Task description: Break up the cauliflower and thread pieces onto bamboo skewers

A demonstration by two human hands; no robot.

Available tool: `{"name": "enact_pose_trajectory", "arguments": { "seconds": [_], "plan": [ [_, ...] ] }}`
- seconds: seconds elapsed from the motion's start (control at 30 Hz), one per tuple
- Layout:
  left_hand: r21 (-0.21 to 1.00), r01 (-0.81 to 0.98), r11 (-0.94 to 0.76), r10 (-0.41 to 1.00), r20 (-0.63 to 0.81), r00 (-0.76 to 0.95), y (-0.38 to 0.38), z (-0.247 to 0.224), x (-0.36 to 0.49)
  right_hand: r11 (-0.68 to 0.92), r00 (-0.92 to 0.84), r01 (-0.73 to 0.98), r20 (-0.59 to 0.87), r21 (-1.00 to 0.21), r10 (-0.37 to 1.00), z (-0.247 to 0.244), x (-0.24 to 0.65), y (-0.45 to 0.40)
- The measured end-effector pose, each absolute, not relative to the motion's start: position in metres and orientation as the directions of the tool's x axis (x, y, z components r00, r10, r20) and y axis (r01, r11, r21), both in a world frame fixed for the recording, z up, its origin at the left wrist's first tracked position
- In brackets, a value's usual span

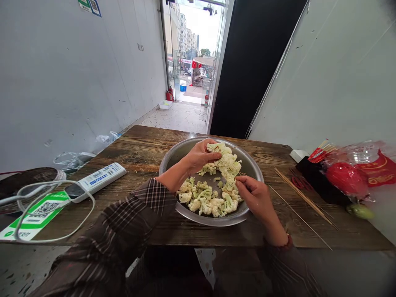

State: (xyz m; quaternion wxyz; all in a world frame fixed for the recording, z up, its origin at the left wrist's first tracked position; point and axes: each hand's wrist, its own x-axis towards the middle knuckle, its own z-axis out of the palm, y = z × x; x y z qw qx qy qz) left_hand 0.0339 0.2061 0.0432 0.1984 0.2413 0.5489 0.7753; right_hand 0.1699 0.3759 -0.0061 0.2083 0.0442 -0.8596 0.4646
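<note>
Over a wide metal basin (213,222), my left hand (199,156) is closed on a cluster of pale cauliflower (229,165), thumb along its near side. My right hand (255,196) pinches at the lower right of the same cluster, thumb and fingers pressed together at a floret. A thin stick-like line shows beside the cluster, but whether it runs through the florets I cannot tell. Loose cauliflower florets (204,201) lie in the lower part of the basin, beneath both hands.
Thin wooden skewers (305,198) lie right of the basin, near red-handled scissors (300,180). A black box (321,181) and red plastic packaging (346,177) sit farther right. A power strip (100,179) with a white cable (89,214) and a green QR card (40,212) occupy the left.
</note>
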Motion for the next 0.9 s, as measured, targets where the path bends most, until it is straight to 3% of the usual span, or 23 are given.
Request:
{"name": "enact_pose_trajectory", "arguments": {
  "seconds": [0.13,0.3,0.47,0.7,0.9],
  "plan": [
    [0.933,0.023,-0.359,0.533,0.225,-0.816,0.2090,0.0360,0.0313,0.487,-0.926,-0.258,0.358,-0.835,0.124,-0.0047,0.1694,0.3763],
    [0.922,-0.059,-0.383,0.569,0.185,-0.801,0.2076,0.0419,0.0336,0.398,-0.942,-0.233,0.307,-0.887,0.133,-0.0060,0.1690,0.3768],
    [0.927,-0.096,-0.363,0.528,0.120,-0.841,0.2068,0.0445,0.0313,0.416,-0.948,-0.218,0.293,-0.883,0.124,-0.0056,0.1693,0.3776],
    [0.909,-0.075,-0.410,0.469,0.140,-0.872,0.2059,0.0392,0.0251,0.430,-0.955,-0.196,0.272,-0.881,0.122,-0.0035,0.1689,0.3740],
    [0.889,-0.119,-0.442,0.516,0.143,-0.845,0.2058,0.0424,0.0287,0.535,-0.924,-0.234,0.357,-0.812,0.138,-0.0037,0.1686,0.3746]
  ]
}}
